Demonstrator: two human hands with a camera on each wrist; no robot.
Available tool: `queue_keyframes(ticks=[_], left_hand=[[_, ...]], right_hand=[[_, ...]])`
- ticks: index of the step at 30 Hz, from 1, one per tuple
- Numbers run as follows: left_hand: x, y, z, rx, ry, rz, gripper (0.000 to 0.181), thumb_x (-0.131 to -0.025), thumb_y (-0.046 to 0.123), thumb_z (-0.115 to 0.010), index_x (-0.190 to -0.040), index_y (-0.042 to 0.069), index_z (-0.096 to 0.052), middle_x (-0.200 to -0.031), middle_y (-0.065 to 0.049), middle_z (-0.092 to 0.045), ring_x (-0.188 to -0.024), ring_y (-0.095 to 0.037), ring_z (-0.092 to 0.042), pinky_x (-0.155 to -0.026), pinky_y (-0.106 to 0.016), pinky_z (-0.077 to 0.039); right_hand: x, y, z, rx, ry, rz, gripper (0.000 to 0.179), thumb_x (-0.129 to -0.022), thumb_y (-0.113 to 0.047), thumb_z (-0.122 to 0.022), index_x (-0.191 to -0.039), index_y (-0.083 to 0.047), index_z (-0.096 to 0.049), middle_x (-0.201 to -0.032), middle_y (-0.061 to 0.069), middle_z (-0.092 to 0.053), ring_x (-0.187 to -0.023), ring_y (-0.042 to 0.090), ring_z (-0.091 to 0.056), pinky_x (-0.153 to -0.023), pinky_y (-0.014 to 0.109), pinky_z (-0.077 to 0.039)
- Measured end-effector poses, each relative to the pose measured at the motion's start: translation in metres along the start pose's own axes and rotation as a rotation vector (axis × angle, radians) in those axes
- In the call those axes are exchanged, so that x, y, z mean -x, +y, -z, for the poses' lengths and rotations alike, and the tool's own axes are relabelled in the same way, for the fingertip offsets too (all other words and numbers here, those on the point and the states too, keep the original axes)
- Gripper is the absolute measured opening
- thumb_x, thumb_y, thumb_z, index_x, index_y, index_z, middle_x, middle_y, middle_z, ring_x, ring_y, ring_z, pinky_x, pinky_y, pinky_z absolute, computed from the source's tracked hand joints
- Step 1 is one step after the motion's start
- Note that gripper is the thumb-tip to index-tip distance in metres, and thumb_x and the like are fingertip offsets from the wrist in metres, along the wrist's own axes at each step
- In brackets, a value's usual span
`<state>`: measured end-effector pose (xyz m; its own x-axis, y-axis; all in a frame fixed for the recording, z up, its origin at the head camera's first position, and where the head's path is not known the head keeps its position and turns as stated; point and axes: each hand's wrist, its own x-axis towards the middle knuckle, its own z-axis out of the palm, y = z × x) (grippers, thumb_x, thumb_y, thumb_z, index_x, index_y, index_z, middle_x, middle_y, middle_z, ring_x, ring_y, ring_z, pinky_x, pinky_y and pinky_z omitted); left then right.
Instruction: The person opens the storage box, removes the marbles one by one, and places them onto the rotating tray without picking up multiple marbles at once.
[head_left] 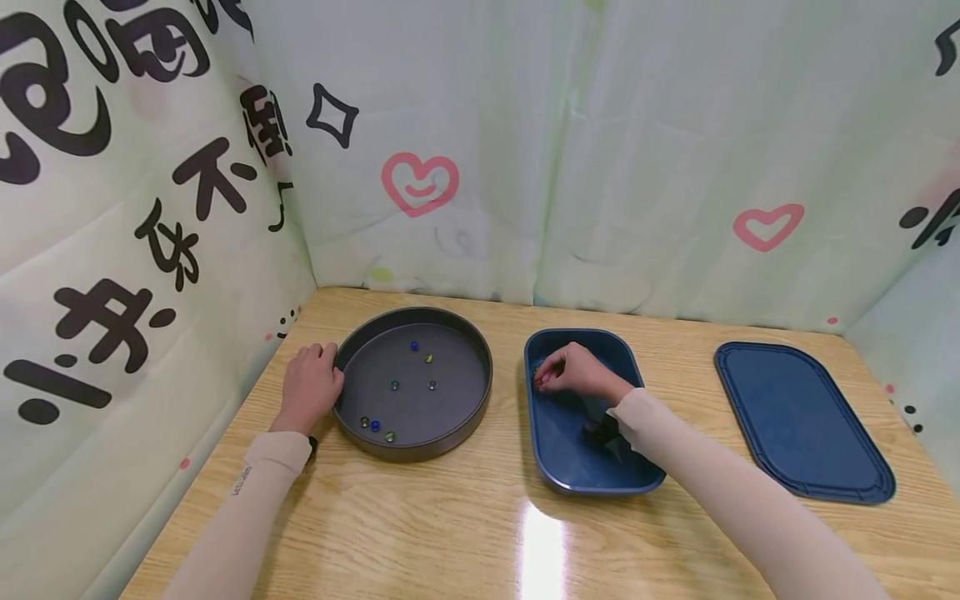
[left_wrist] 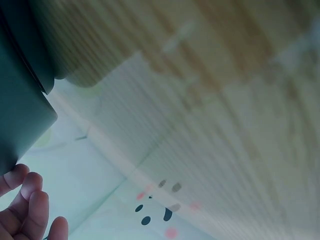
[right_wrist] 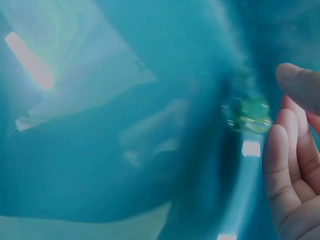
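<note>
A dark round pan (head_left: 420,450) stands on the left of the table, with several glass marbles (head_left: 375,426) spread over its floor. My left hand (head_left: 309,383) rests at its left rim, fingers loosely bent; in the left wrist view one fingertip (left_wrist: 19,170) touches the pan wall (left_wrist: 25,107). My right hand (head_left: 576,372) reaches into a blue rectangular container (head_left: 592,483), its fingertips down by the left wall. Close to those fingers (right_wrist: 277,150) lies a green-yellow marble (right_wrist: 254,114). Thumb and fingertips look apart in the right wrist view, with no marble visible between them.
A flat blue lid (head_left: 806,421) lies on the wooden table (head_left: 420,525) to the right of the container. Printed curtains (head_left: 570,167) close off the back and sides. My right forearm (head_left: 735,492) crosses the container's right wall.
</note>
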<state>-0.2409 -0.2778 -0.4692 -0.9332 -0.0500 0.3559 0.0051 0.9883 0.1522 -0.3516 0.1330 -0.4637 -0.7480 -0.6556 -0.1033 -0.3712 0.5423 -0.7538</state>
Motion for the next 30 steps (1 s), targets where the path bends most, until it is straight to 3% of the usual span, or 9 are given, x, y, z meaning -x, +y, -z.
queue_keyframes(ticks=[7,12,17,30], left_hand=[[0.000,-0.001,-0.002,-0.002,-0.008,0.006,0.027,-0.083,0.008,-0.052,-0.108,-0.004,-0.054,-0.092,-0.023,-0.055,-0.080,-0.038,-0.052,-0.070,-0.050,-0.044],[0.001,-0.001,-0.003,0.008,-0.010,0.012,0.027,-0.083,0.008,-0.052,-0.108,-0.003,-0.054,-0.093,-0.024,-0.056,-0.081,-0.039,-0.052,-0.071,-0.050,-0.044],[0.001,-0.002,-0.003,0.000,-0.015,0.013,0.028,-0.084,0.008,-0.052,-0.109,-0.004,-0.054,-0.094,-0.024,-0.056,-0.082,-0.039,-0.052,-0.071,-0.050,-0.045],[-0.002,0.000,-0.002,0.002,-0.029,0.023,0.029,-0.084,0.009,-0.051,-0.111,-0.004,-0.054,-0.095,-0.024,-0.055,-0.084,-0.038,-0.052,-0.073,-0.050,-0.044]], right_hand=[[0.004,-0.007,0.017,-0.064,0.003,0.009,0.014,-0.079,-0.007,-0.072,-0.092,-0.001,-0.073,-0.085,0.010,-0.073,-0.071,0.009,-0.065,-0.068,0.020,-0.052],[0.007,-0.016,0.025,-0.087,0.003,0.013,0.018,-0.080,-0.010,-0.072,-0.095,-0.001,-0.073,-0.087,0.009,-0.073,-0.076,0.017,-0.067,-0.069,0.021,-0.053],[0.006,-0.027,0.032,-0.092,0.027,0.028,0.022,-0.080,-0.012,-0.071,-0.100,-0.002,-0.072,-0.092,0.011,-0.072,-0.076,0.011,-0.065,-0.072,0.021,-0.052],[-0.026,-0.073,0.032,-0.085,0.043,0.073,0.023,-0.081,-0.015,-0.071,-0.101,-0.004,-0.072,-0.098,0.011,-0.072,-0.078,0.011,-0.065,-0.073,0.023,-0.052]])
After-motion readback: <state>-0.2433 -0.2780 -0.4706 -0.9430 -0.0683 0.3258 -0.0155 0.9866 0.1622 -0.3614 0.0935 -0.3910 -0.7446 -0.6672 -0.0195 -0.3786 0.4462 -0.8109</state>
